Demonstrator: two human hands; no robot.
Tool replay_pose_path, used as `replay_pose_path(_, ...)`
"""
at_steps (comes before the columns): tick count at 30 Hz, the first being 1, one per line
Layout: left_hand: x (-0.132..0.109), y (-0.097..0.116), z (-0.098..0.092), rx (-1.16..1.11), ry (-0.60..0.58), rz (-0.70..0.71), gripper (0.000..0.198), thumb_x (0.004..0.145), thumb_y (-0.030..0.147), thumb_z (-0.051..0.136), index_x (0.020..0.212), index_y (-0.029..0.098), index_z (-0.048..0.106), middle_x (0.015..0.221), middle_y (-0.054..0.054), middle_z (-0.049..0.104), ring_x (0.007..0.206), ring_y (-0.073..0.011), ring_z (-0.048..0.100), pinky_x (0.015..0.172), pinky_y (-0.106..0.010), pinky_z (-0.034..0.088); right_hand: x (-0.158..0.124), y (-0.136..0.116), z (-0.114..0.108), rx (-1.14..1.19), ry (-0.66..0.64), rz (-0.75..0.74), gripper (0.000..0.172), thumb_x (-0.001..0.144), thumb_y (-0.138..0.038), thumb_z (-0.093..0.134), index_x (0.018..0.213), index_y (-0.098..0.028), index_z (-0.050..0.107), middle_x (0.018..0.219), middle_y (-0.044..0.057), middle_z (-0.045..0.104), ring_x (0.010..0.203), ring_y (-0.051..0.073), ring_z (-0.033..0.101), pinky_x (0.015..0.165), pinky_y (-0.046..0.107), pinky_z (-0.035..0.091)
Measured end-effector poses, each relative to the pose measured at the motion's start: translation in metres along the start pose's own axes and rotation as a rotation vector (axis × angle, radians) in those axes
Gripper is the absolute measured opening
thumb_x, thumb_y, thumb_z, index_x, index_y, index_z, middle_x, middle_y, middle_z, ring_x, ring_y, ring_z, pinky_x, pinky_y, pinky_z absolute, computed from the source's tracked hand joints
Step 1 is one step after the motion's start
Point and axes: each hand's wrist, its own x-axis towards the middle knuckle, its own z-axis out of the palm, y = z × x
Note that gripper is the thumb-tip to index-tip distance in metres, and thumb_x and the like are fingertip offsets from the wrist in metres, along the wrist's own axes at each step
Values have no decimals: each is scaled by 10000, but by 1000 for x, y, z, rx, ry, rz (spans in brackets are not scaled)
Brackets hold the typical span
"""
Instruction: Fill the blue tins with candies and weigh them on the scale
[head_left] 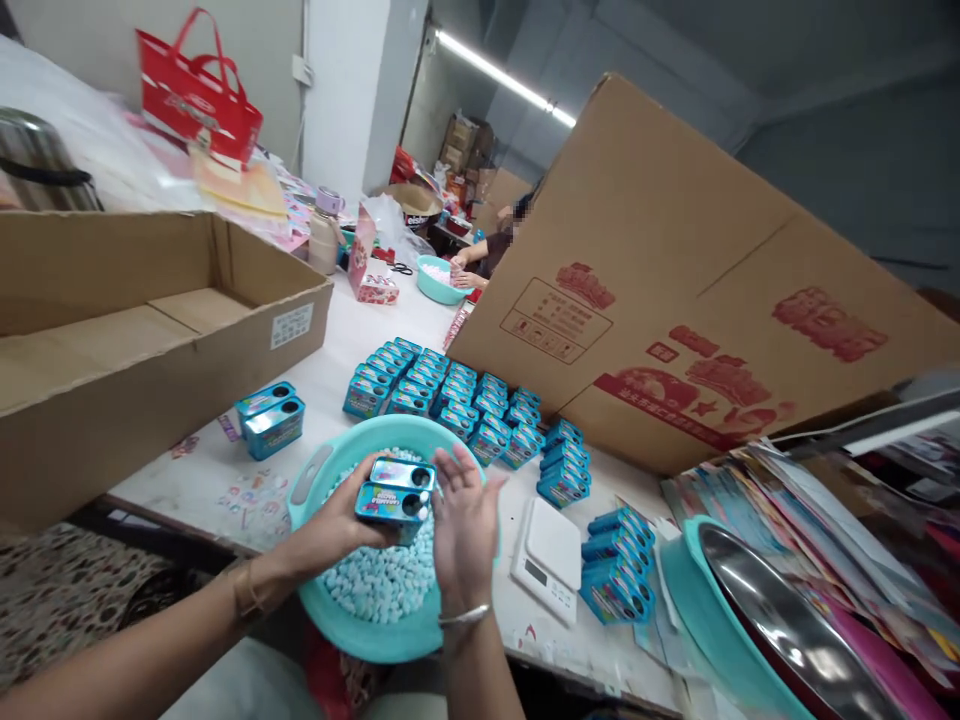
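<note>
My left hand (352, 510) is wrapped round two small blue tins (394, 490) held side by side, each with a dark round hole on top. A few pale pieces sit by the holes. Beside the tins, my right hand (465, 530) is raised with its palm showing and fingers stretched out, slightly blurred and holding nothing. Both hands are over a turquoise basin (307, 470) filled with small pale blue pellets (382, 590). Rows of similar blue tins (442, 390) stand behind the basin, and two more tins (274, 420) stand to its left.
A white digital scale (551, 555) lies right of the basin, near more tins (619, 565). An open carton (187, 350) is at left; a large cardboard box (697, 290) leans behind. Steel and turquoise basins (780, 610) stand at right. Another person's hands (465, 272) are over a far basin.
</note>
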Motion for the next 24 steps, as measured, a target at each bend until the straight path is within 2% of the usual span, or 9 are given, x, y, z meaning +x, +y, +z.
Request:
replay_pose_path(4,-30,5,-41,-82,112,22,1037,582,370,1063,1504,299,593,1391,-120,808,1276,-428,780,1125,-537,640,5,-8,-36,-88,143,-15,789,972,-914,498,1303,-241,743,1458,202,766,1396,375,730,1167,610,589)
replay_pose_path(6,-45,6,-60,-45,193,52,1044,612,432,1079,1521,332,576,1410,-115,804,1294,-430,778,1128,-530,643,-5,-2,-38,-259,201,-142,742,1023,-837,527,1400,-230,727,1505,210,733,1409,378,715,1182,621,572)
replay_pose_path(8,-53,6,-69,13,265,65,1031,651,472,1071,1531,329,552,1397,-110,805,1272,-415,787,1115,-514,646,-23,8,-24,-503,104,-366,746,1088,-762,501,1595,-230,629,1636,222,644,1540,393,619,1255,656,509)
replay_pose_path(11,-49,10,-60,41,313,68,995,666,521,1052,1496,298,552,1380,-110,801,1259,-397,783,1100,-488,641,-48,23,11,-915,-238,-728,842,1110,-732,506,1799,-262,393,1817,227,446,1720,448,388,1325,733,410)
replay_pose_path(13,-42,16,-44,26,289,71,965,654,514,1039,1462,287,562,1388,-114,796,1279,-396,769,1105,-479,633,-55,26,25,-1084,-346,-854,883,1116,-723,501,1844,-274,279,1854,233,379,1733,463,356,1315,743,421)
replay_pose_path(16,-31,22,-23,71,217,91,878,676,410,988,1435,268,569,1377,-116,787,1290,-386,753,1140,-492,605,-56,20,19,-1180,-308,-931,846,1151,-661,464,1860,-276,208,1861,240,360,1720,449,386,1294,721,459)
replay_pose_path(19,-22,23,-10,136,187,108,811,717,331,922,1443,257,569,1404,-121,762,1312,-375,737,1153,-500,592,-56,12,-3,-1281,-287,-998,791,1135,-627,543,1835,-334,317,1864,206,376,1700,472,412,1294,743,444)
replay_pose_path(22,-17,21,-8,131,184,106,795,700,336,924,1413,250,584,1353,-122,789,1273,-384,760,1116,-501,616,-59,10,-23,-1320,-300,-1040,699,1115,-575,623,1769,-384,469,1813,179,478,1635,459,512,1277,718,475)
replay_pose_path(24,-19,19,-15,104,206,106,793,674,347,959,1378,251,606,1296,-109,817,1226,-387,786,1089,-495,637,-60,10,-31,-1288,-291,-1069,647,1116,-519,645,1736,-384,522,1764,179,543,1601,439,559,1246,692,518)
